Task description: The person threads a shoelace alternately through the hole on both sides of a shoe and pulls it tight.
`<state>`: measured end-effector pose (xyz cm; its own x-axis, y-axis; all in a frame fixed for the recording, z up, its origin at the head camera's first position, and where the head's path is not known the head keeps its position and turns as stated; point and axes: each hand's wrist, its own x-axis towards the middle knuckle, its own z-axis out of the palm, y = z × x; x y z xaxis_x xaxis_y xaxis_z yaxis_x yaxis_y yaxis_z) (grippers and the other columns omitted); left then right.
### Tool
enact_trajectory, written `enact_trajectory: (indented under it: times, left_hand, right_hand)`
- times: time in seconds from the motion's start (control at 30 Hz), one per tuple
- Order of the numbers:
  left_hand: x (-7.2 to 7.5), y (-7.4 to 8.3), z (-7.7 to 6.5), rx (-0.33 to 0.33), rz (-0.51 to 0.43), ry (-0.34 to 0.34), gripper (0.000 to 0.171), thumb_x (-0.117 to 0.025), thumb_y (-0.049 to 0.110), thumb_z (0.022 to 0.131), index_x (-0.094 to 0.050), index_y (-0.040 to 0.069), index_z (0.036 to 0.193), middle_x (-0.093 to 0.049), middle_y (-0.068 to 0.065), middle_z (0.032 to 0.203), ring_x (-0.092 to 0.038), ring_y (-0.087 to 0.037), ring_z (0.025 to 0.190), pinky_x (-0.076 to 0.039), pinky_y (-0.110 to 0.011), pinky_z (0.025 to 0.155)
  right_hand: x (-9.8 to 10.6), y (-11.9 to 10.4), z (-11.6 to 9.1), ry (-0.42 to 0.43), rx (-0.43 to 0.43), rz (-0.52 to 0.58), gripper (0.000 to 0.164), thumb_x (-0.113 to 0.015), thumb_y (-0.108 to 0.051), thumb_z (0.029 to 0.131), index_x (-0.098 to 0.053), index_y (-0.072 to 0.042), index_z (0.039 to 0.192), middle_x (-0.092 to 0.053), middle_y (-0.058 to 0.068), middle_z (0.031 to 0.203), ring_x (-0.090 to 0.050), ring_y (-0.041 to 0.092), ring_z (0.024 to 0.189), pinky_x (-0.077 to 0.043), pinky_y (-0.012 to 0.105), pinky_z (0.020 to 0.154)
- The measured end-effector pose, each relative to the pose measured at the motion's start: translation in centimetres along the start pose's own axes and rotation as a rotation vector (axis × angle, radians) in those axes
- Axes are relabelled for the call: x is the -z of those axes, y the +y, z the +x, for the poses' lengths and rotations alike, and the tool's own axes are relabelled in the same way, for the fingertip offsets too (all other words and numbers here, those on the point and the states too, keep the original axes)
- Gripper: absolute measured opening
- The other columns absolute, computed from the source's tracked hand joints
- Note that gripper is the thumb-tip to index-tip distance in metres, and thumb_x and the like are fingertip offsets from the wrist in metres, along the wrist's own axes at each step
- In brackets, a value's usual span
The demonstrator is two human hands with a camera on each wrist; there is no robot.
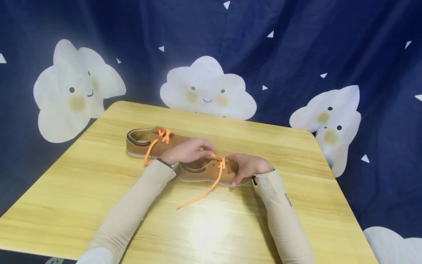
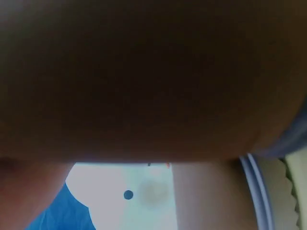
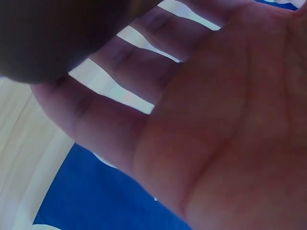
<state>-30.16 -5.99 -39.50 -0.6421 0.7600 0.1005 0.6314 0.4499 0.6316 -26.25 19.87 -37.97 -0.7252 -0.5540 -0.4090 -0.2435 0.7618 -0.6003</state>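
A brown shoe [image 1: 201, 173] lies on the table, its toe to the right and its orange shoelace [image 1: 215, 183] trailing over the near side. My right hand [image 1: 248, 167] grips the toe, thumb on the near side and fingers over the far side. Above the shoe's opening, my left hand [image 1: 192, 150] pinches the lace near the eyelets; its fingertips are partly hidden. In the right wrist view the right hand's palm [image 3: 220, 124] and spread, bent fingers meet a dark, blurred shape. The left wrist view is mostly blocked by a dark blur.
A second brown shoe [image 1: 141, 146] with orange laces stands behind and to the left, its front part covered by the left hand. Both are on a wood-grain table [image 1: 99, 190]. A dark blue curtain [image 1: 138, 22] with clouds hangs behind.
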Motion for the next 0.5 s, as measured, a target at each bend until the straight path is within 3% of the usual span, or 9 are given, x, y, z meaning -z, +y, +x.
enact_trajectory:
  times: [0.1, 0.2, 0.37, 0.5]
  left_hand:
    - [0.1, -0.4, 0.1, -0.018, -0.009, 0.028, 0.022, -0.058, 0.012, 0.105, -0.073, 0.005, 0.12, -0.074, -0.009, 0.123, -0.069, -0.024, 0.115, -0.056, -0.042, 0.1]
    - [0.1, -0.7, 0.1, -0.049, -0.009, 0.054, 0.02, -0.058, 0.012, 0.105, -0.073, 0.006, 0.117, -0.073, -0.008, 0.122, -0.067, -0.025, 0.117, -0.055, -0.042, 0.102]
    - [0.1, -1.0, 0.1, -0.118, 0.003, 0.09, 0.015, -0.068, 0.008, 0.098, -0.076, 0.009, 0.112, -0.068, -0.006, 0.112, -0.064, -0.021, 0.104, -0.056, -0.036, 0.089]
    - [0.1, -1.1, 0.1, -0.112, 0.038, 0.111, 0.014, -0.07, 0.01, 0.097, -0.079, 0.013, 0.108, -0.066, -0.003, 0.105, -0.06, -0.015, 0.094, -0.053, -0.029, 0.082]
  right_hand:
    - [0.5, -0.4, -0.7, 0.047, -0.005, -0.062, 0.086, -0.094, -0.019, 0.073, -0.052, -0.007, 0.147, -0.058, 0.011, 0.147, -0.051, 0.032, 0.138, -0.037, 0.052, 0.12]
    - [0.9, -1.2, -1.4, 0.16, 0.058, -0.122, 0.076, -0.088, -0.024, 0.083, -0.053, -0.002, 0.147, -0.058, 0.016, 0.148, -0.054, 0.037, 0.136, -0.043, 0.053, 0.115]
    - [0.9, -2.9, -1.2, 0.379, 0.255, -0.157, 0.027, -0.072, -0.015, 0.097, -0.073, -0.001, 0.12, -0.074, 0.014, 0.118, -0.068, 0.028, 0.104, -0.057, 0.049, 0.095]
    - [0.3, -3.5, -0.3, 0.47, 0.258, -0.126, 0.015, -0.068, -0.012, 0.099, -0.079, -0.007, 0.107, -0.077, 0.006, 0.102, -0.069, 0.019, 0.092, -0.059, 0.044, 0.086]
